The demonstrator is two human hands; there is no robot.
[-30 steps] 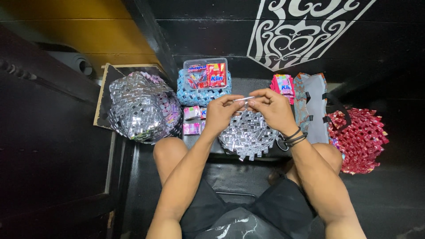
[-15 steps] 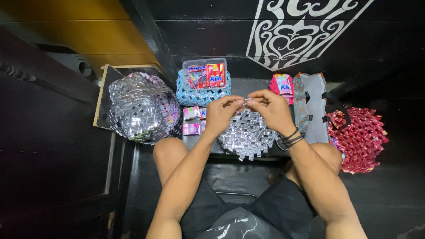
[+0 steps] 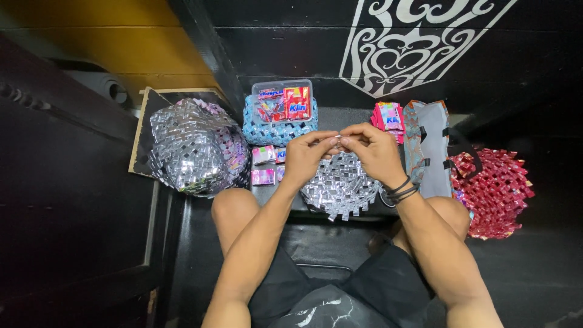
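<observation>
A flat silver woven piece [image 3: 340,185] made of folded foil strips lies on the dark floor in front of my knees. My left hand [image 3: 306,157] and my right hand [image 3: 370,152] meet just above its far edge. Both pinch a small folded silver strip [image 3: 336,141] between thumb and fingertips. Dark bands circle my right wrist.
A silver woven bag [image 3: 191,146] rests on a board at the left. A blue woven basket [image 3: 276,127] behind my hands holds a clear box of wrappers [image 3: 284,100]. Small folded wrappers [image 3: 264,164] lie beside it. Pink packets [image 3: 388,116], a grey bag [image 3: 428,146] and a red woven bag [image 3: 495,188] sit at the right.
My hands have shifted slightly while working the small strip between the fingertips. The woven piece and the other things have stayed in place.
</observation>
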